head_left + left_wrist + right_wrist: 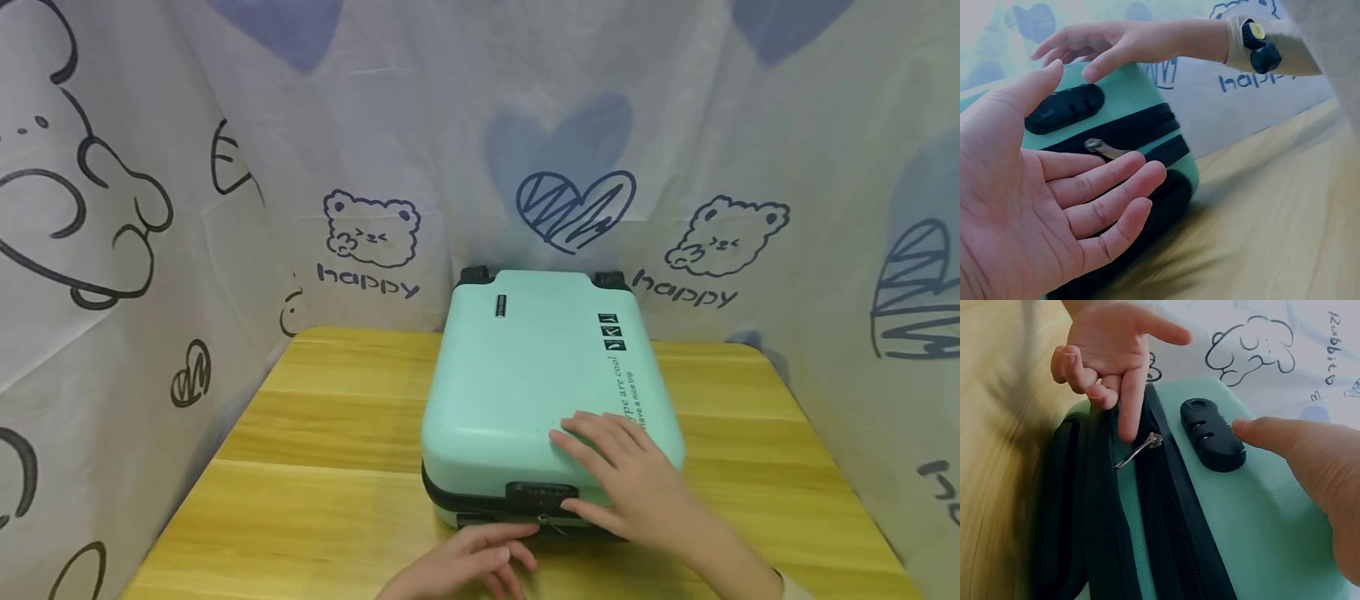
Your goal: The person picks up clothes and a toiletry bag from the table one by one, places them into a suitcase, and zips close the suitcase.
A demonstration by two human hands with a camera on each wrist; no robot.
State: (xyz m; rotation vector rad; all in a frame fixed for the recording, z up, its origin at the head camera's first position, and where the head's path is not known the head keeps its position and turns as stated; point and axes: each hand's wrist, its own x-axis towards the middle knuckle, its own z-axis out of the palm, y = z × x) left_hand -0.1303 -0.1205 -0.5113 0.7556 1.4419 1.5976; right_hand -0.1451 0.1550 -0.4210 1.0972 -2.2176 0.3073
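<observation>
A mint-green hard-shell suitcase point(525, 375) lies flat, its wheels toward the back curtain. On its front side sits a black combination lock point(1210, 434), with a metal zipper pull point(1141, 450) on the black zipper point(1179, 537) beside it. My right hand point(637, 483) lies over the front right corner of the lid, fingers spread, its thumb near the lock. In front of the case, low by the zipper, is my left hand point(472, 562), palm showing in the left wrist view. Its index fingertip comes close to the zipper pull, and nothing is held.
The suitcase rests on a wood-grain table point(322, 433). A white curtain point(420, 108) with bear and heart drawings hangs around the back and sides. Black wheels point(474, 275) stand at the case's far end, near the curtain.
</observation>
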